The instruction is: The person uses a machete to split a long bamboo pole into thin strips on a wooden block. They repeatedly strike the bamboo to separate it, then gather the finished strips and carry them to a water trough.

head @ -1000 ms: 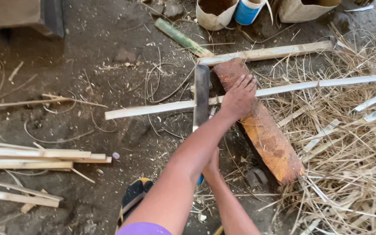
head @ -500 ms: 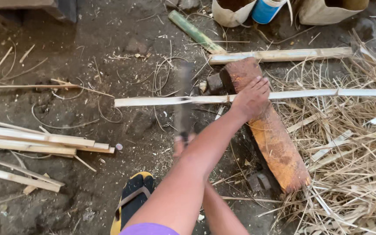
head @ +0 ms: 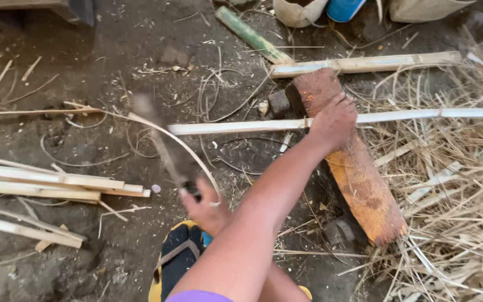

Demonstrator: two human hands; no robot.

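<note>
My left hand (head: pixel 334 120) presses a long pale bamboo strip (head: pixel 241 126) down onto a reddish-brown wooden block (head: pixel 364 184) that lies on the dirt ground. The strip runs from left of the block far out to the right. My right hand (head: pixel 205 208), lower and to the left under my left forearm, grips the handle of a large knife (head: pixel 160 142). Its blade is motion-blurred and points up-left, away from the strip. A thin curled shaving (head: pixel 183 146) arcs beside the blade.
Split bamboo strips (head: pixel 46 184) lie stacked at the left. A second strip (head: pixel 364 62) and a green bamboo piece (head: pixel 250 34) lie behind the block. Dry straw (head: pixel 454 201) covers the right. Containers (head: pixel 300 12) stand at the top. My sandalled foot (head: pixel 175 258) is below.
The knife has swung from beside the block leftward and down, away from the strip. My left hand stays on the strip over the block.
</note>
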